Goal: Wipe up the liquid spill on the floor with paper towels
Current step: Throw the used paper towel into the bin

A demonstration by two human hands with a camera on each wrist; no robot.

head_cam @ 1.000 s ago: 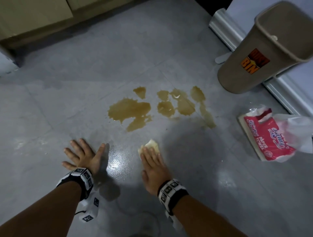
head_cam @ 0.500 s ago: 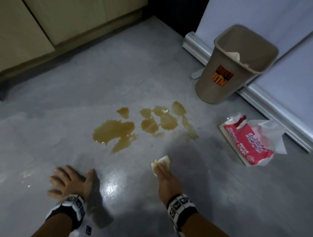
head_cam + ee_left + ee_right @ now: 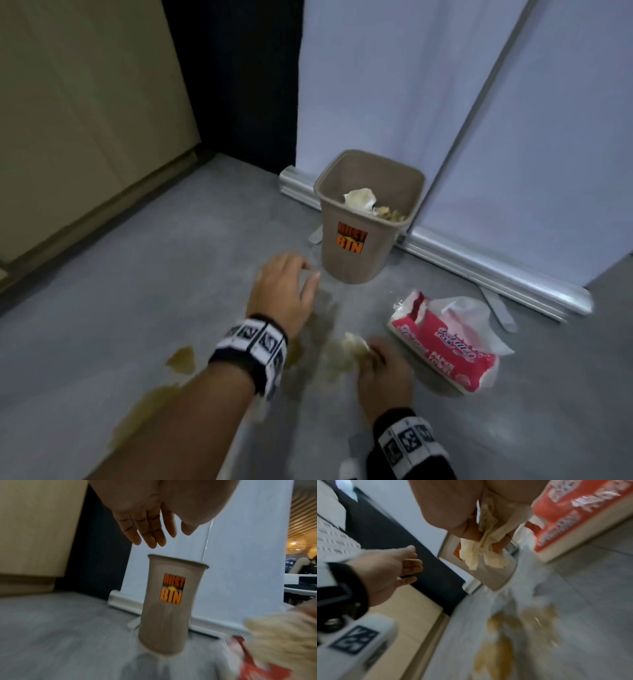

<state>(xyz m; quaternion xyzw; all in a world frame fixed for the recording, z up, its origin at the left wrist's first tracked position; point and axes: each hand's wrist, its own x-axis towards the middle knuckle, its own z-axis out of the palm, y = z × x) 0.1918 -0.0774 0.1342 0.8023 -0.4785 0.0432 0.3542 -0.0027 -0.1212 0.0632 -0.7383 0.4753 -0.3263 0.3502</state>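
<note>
The right hand [image 3: 383, 373] holds a crumpled paper towel [image 3: 485, 550], its fingers [image 3: 498, 546] curled round the wad. The towel is cream-coloured, twisted into damp-looking folds, and its loose end hangs out past the fingertips, off the floor [image 3: 154, 291]. Below and behind those fingers the spill [image 3: 494, 654] lies on the grey floor as brown, irregular puddles; in the head view more of it shows on both sides of the left forearm.

The left hand [image 3: 284, 291] hangs in the air palm down, holding nothing, its fingers [image 3: 150, 534] straight and close together with the thumb a little apart. Just beyond their tips stands a tan bin [image 3: 366, 219] with an orange and black label that reads "DUST BIN"; crumpled paper lies inside it.

Just to the outer side of the right fingers lies a red and white pack [image 3: 445, 346], torn open, with "PAPER TOWEL" legible; its script brand name is too blurred to read.
</note>
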